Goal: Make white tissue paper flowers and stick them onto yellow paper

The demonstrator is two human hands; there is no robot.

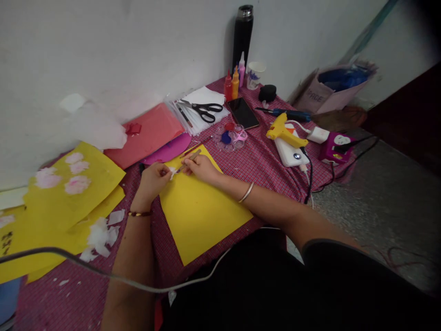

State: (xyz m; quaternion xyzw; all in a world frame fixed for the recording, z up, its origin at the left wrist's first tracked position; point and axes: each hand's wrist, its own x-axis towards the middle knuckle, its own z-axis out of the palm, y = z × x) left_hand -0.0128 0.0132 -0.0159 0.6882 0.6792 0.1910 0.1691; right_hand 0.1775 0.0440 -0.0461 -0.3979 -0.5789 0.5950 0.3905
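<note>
My left hand [153,178] pinches a small piece of white tissue paper [172,172] over the top edge of a yellow paper sheet [201,214]. My right hand [200,167] is closed around a thin paintbrush [191,158] whose tip meets the tissue. Both hands rest close together on the checked maroon cloth [262,165]. A round paint palette [230,136] with red, blue and pink paint lies just beyond the right hand.
Yellow sheets with pink-white tissue flowers [76,184] lie left, with tissue scraps [99,234] near them. Red paper [148,133], scissors [205,110], a phone [243,113], paint bottles [234,82], a black flask [242,34], a yellow glue gun [280,131], a power bank and cables lie behind and right.
</note>
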